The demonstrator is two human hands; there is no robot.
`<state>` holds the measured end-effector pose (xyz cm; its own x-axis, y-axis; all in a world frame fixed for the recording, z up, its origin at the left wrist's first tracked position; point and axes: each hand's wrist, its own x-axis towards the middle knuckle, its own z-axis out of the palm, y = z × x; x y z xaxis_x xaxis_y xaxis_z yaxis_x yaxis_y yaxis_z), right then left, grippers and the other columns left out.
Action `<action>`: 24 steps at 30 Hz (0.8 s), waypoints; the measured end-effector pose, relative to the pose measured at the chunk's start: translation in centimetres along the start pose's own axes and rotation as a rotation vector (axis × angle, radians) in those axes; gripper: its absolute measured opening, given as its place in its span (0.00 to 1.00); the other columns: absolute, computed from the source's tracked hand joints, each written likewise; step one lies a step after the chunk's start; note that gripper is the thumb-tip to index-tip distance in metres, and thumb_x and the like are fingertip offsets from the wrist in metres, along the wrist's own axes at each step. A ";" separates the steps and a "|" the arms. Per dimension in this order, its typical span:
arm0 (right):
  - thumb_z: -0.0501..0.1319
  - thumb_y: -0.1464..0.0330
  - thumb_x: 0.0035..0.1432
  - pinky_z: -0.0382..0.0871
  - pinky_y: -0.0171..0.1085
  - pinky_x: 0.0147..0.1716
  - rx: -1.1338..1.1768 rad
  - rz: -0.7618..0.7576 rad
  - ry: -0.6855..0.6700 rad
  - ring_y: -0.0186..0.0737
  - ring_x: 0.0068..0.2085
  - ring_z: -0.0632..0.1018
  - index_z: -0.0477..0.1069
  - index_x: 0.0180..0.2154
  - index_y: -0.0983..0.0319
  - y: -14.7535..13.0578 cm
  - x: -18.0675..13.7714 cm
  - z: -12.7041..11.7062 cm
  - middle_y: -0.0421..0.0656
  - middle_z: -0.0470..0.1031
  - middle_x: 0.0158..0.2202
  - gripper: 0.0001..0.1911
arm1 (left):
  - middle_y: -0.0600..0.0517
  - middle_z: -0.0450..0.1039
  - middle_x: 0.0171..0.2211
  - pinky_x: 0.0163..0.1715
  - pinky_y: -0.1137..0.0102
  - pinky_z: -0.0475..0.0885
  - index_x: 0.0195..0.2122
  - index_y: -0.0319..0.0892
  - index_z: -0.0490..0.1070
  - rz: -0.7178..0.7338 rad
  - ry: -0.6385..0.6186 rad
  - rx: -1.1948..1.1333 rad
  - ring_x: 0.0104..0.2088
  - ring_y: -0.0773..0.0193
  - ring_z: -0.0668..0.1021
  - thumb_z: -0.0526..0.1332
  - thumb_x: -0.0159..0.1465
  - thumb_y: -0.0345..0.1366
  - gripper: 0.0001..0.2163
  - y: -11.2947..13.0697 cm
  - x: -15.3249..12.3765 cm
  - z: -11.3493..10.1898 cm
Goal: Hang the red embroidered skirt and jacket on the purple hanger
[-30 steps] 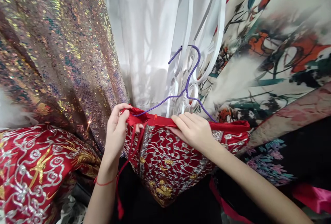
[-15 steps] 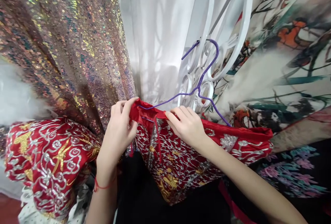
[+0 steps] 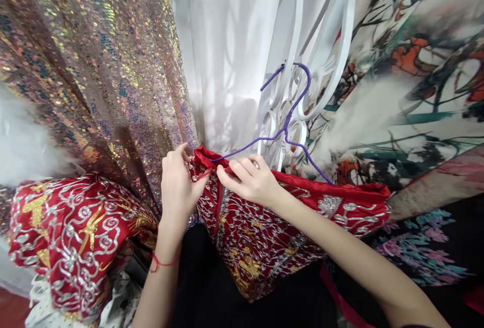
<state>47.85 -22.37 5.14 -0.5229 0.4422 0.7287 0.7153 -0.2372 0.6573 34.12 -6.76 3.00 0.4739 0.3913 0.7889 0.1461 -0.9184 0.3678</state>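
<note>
A red embroidered top (image 3: pixel 260 237) with silver and gold scrollwork and a satin upper edge lies spread across my lap. Inside that edge sits a purple clothes hanger (image 3: pixel 251 144), its hook pointing up and away. At the top's left corner, my left hand (image 3: pixel 176 189) grips the edge, its thumb in front and its fingers partly hidden behind. My right hand (image 3: pixel 251 179) pinches the satin edge just beside it, fingers curled. A thin strip of red shows between the two thumbs; whether it is cord or folded edge, I cannot tell.
More red embroidered fabric (image 3: pixel 79 247) is bunched at the left. A sequin curtain (image 3: pixel 94 65) and a white curtain (image 3: pixel 227 65) hang behind. White scrolled metalwork (image 3: pixel 298 91) stands behind the hanger, with painted-pattern fabric (image 3: pixel 423 75) on the right.
My right hand has moved left, closer to my left hand. The gaping left corner of the top has closed up, and the red cord hanging down its front no longer shows there.
</note>
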 end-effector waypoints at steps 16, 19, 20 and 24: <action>0.54 0.74 0.69 0.61 0.44 0.44 0.136 -0.168 -0.342 0.43 0.44 0.69 0.73 0.40 0.62 0.7 2.0 0.5 0.48 0.75 0.44 0.09 | 0.42 0.66 0.60 0.61 0.60 0.69 0.66 0.44 0.50 0.045 -0.244 -0.548 0.61 0.58 0.72 0.54 0.63 0.25 0.30 1.0 -1.5 -0.5; 0.56 0.75 0.67 0.62 0.46 0.46 0.071 -0.151 -0.371 0.45 0.47 0.70 0.74 0.41 0.64 0.1 1.3 0.6 0.51 0.75 0.47 0.08 | 0.43 0.69 0.57 0.60 0.58 0.69 0.64 0.44 0.55 0.023 -0.242 -0.501 0.59 0.58 0.73 0.54 0.63 0.25 0.27 0.6 -1.7 -0.7; 0.56 0.75 0.67 0.62 0.46 0.47 0.058 -0.144 -0.375 0.45 0.47 0.70 0.74 0.41 0.65 -0.1 1.1 0.5 0.52 0.75 0.47 0.08 | 0.43 0.70 0.57 0.60 0.57 0.69 0.63 0.44 0.57 0.020 -0.243 -0.478 0.59 0.58 0.73 0.53 0.63 0.26 0.26 0.5 -1.8 -0.7; 0.56 0.76 0.66 0.63 0.46 0.47 0.016 -0.132 -0.361 0.45 0.47 0.70 0.76 0.38 0.64 -0.6 0.6 0.1 0.51 0.76 0.46 0.09 | 0.43 0.70 0.57 0.61 0.56 0.68 0.60 0.44 0.61 -0.001 -0.187 -0.371 0.59 0.56 0.72 0.53 0.63 0.27 0.22 -0.3 -2.5 -0.3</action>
<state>47.16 -21.84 5.20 -0.4164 0.7450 0.5212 0.6610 -0.1456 0.7361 32.67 -7.41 1.08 0.6283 0.3434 0.6981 -0.1598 -0.8212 0.5478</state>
